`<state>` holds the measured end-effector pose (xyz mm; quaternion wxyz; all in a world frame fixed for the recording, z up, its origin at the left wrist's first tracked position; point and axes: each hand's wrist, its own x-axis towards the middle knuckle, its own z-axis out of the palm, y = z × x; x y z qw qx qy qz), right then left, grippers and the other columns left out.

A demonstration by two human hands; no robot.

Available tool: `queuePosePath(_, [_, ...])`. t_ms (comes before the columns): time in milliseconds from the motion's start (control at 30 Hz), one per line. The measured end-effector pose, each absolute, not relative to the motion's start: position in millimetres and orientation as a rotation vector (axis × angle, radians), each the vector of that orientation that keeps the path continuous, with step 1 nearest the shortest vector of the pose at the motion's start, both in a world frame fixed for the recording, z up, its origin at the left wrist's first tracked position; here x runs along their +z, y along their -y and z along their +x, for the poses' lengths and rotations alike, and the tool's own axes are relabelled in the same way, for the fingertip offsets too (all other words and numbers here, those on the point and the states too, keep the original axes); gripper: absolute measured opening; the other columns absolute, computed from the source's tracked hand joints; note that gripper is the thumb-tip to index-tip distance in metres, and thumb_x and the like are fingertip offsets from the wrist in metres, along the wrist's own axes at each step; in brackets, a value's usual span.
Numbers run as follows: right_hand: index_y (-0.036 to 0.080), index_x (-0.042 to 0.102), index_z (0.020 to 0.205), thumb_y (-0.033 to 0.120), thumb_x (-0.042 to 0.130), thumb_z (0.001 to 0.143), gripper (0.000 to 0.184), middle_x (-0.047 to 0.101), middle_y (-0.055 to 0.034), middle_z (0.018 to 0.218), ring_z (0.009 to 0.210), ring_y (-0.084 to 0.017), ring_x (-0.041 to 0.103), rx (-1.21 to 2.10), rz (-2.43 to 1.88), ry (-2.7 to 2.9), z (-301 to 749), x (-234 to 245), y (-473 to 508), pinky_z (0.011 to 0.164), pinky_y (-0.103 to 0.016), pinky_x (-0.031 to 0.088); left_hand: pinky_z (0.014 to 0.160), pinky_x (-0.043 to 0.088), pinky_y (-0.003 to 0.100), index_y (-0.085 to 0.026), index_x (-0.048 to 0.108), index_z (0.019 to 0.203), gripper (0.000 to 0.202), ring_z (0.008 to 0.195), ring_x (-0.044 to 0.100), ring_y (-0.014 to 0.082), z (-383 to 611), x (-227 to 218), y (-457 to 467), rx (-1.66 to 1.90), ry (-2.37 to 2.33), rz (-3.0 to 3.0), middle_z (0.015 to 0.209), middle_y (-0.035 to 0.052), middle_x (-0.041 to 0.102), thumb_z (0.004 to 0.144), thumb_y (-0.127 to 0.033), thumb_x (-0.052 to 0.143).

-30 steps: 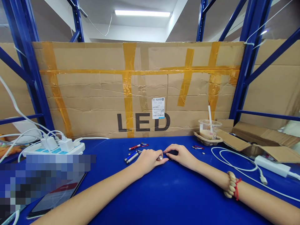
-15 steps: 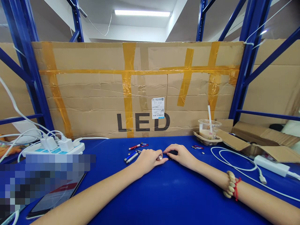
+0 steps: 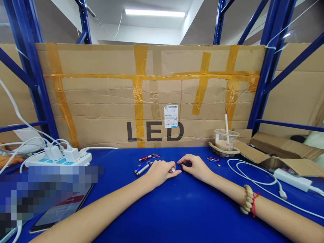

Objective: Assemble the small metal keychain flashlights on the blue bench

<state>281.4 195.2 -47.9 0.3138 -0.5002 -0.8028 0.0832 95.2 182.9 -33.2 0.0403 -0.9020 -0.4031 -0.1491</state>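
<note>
Both my hands rest near the middle of the blue table, fingertips facing each other a little apart. My left hand is closed around a small metal tube; only its round, pale end shows. My right hand is curled, with thumb and forefinger brought together at a tiny dark item I cannot make out. Something black shows beneath that hand. Left of my left hand lie a blue tube, a silver tube and, farther back, a red tube with small metal parts.
Small red and metal pieces lie right of my right hand. Behind them stands a plastic cup with a straw. A white cable and an open cardboard box sit at right. A power strip and phone are at left.
</note>
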Motion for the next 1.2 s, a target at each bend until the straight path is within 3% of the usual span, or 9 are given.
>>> queuePosePath(1200, [0.022, 0.066, 0.083, 0.017, 0.049, 0.068, 0.023, 0.064, 0.0002, 0.087, 0.082, -0.014, 0.055, 0.124, -1.403, 2.062, 279.9, -46.6, -192.0, 0.071, -0.026, 0.041, 0.052, 0.036, 0.021, -0.02, 0.058, 0.081, 0.031, 0.069, 0.063, 0.0176, 94.6, -37.3, -186.8, -0.499, 1.214, -2.757, 0.071, -0.0002, 0.067, 0.085, -0.047, 0.043])
